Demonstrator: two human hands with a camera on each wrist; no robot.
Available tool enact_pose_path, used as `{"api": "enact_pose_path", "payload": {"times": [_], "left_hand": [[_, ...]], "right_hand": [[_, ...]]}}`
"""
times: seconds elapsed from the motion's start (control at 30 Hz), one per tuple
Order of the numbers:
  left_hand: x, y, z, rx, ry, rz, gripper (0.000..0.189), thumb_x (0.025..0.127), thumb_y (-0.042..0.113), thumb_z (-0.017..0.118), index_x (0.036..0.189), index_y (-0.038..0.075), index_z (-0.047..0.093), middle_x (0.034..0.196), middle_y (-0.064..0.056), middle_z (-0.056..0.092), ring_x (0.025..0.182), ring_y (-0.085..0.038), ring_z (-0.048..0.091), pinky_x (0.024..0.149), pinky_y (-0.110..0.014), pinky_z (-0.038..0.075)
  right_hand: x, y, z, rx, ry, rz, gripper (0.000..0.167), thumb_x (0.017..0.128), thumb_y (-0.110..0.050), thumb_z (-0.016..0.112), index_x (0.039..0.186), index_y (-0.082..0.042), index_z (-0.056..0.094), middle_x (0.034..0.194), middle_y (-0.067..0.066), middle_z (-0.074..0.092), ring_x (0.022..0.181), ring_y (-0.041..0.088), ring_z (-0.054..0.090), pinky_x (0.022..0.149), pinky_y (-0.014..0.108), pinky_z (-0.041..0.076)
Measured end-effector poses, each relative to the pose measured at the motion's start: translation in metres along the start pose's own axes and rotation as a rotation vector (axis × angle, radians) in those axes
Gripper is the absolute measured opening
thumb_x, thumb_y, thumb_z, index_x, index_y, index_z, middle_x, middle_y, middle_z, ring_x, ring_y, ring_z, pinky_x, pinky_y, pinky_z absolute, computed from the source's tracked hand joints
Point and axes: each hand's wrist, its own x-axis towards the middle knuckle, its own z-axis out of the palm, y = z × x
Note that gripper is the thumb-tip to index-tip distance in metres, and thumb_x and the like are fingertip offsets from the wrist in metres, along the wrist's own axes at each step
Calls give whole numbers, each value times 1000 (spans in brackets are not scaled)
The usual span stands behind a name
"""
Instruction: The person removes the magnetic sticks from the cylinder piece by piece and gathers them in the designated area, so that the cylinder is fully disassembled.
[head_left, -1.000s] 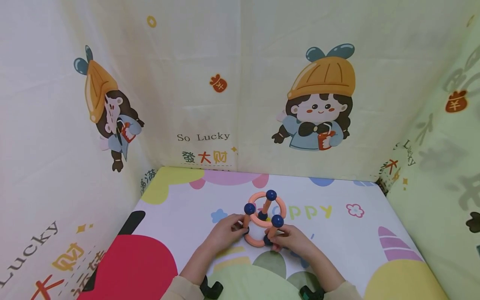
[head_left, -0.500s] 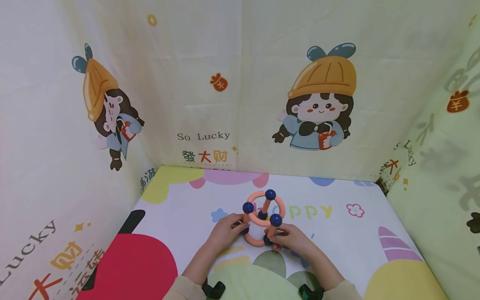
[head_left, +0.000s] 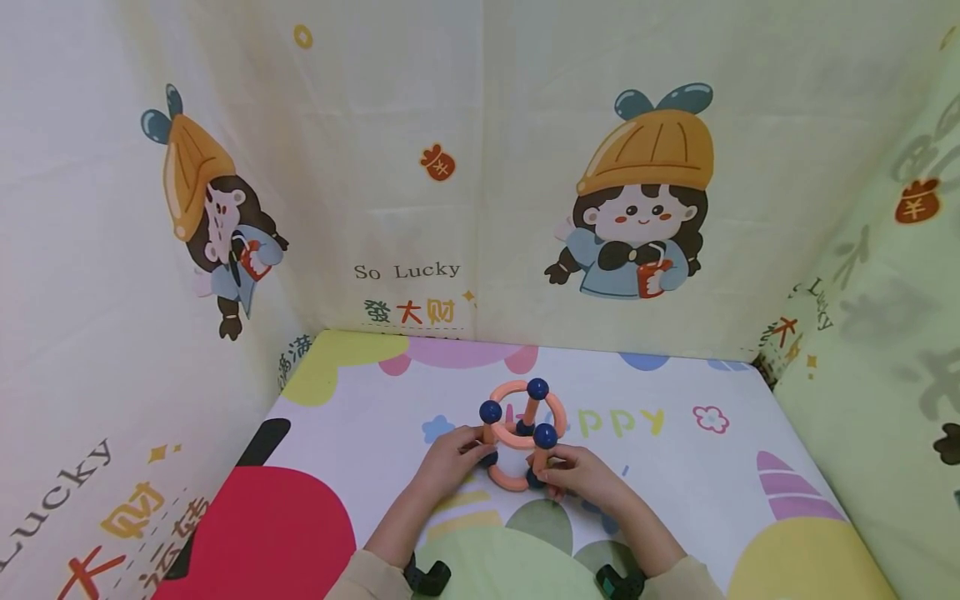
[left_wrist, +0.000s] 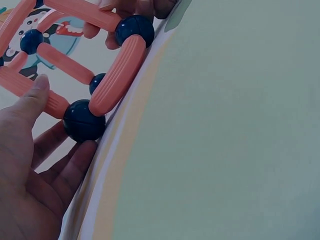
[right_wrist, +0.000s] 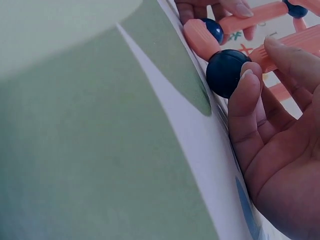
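Note:
A frame of salmon-pink magnetic rods (head_left: 508, 479) and navy balls (head_left: 545, 436) stands at the middle of the table. Curved rods form an upper and a lower ring, joined by three straight upright rods. My left hand (head_left: 448, 460) holds the left upright; in the left wrist view its thumb lies on the straight rod and fingertips meet the lower navy ball (left_wrist: 84, 121). On the other side, my right hand (head_left: 583, 472) pinches the front right upright near its lower ball (right_wrist: 227, 73). Part of each upright is hidden behind fingers.
A printed cloth (head_left: 795, 400) with colourful shapes covers the table. Pale fabric walls (head_left: 510, 217) with cartoon figures close in the back and both sides. Dark wrist devices (head_left: 427, 577) show near both sleeves.
The upper ring and its navy balls have shifted slightly left, while the lower ring stays nearly in place. Both hands keep their hold with almost no movement.

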Motion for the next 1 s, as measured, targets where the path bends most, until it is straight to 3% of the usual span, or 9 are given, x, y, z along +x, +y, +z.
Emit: {"api": "enact_pose_path", "payload": {"times": [0.13, 0.3, 0.47, 0.6, 0.77, 1.0], "left_hand": [[0, 0, 0, -18, -13, -6, 45, 92, 63, 55, 127, 35, 65, 108, 14, 67, 100, -8, 65, 84, -31, 53], [0, 1, 0, -72, -26, 3, 28, 93, 51, 62, 116, 35, 66, 113, 11, 63, 97, -8, 65, 83, -29, 54], [1, 0, 1, -93, -42, 35, 22, 93, 41, 68, 112, 30, 66, 120, 7, 57, 99, -6, 65, 85, -25, 54], [1, -1, 1, -58, -48, 43, 18, 93, 42, 68, 107, 30, 67, 119, 7, 57, 99, -6, 63, 84, -25, 54], [1, -1, 0, -50, -51, 44, 15, 93, 40, 67, 104, 30, 66, 118, 8, 58, 98, -6, 62, 83, -25, 53], [0, 2, 0, -26, -40, 27, 18, 93, 39, 68, 108, 30, 67, 118, 9, 60, 99, -6, 62, 85, -27, 53]], "right_hand": [[0, 1, 0, 1, -7, -11, 29, 93, -27, 70, 113, -7, 67, 77, 9, 66, 67, 19, 63, 63, 33, 55], [-3, 2, -6, -5, -26, -3, 32, 95, -25, 67, 121, -7, 64, 80, 11, 68, 70, 21, 65, 64, 33, 55], [-3, 1, -17, -29, 106, 58, 29, 99, -19, 59, 126, -10, 61, 79, 13, 67, 67, 22, 63, 58, 32, 50], [0, 0, -23, -45, 179, 68, 33, 99, -22, 59, 130, -12, 59, 80, 14, 69, 66, 23, 64, 58, 32, 50], [8, 2, -24, -31, 99, 48, 42, 98, -27, 61, 136, -12, 54, 81, 12, 69, 63, 20, 64, 59, 32, 54], [12, 3, -22, -53, 54, 37, 33, 98, -30, 61, 126, -11, 60, 80, 11, 69, 57, 17, 59, 54, 29, 50]]}}
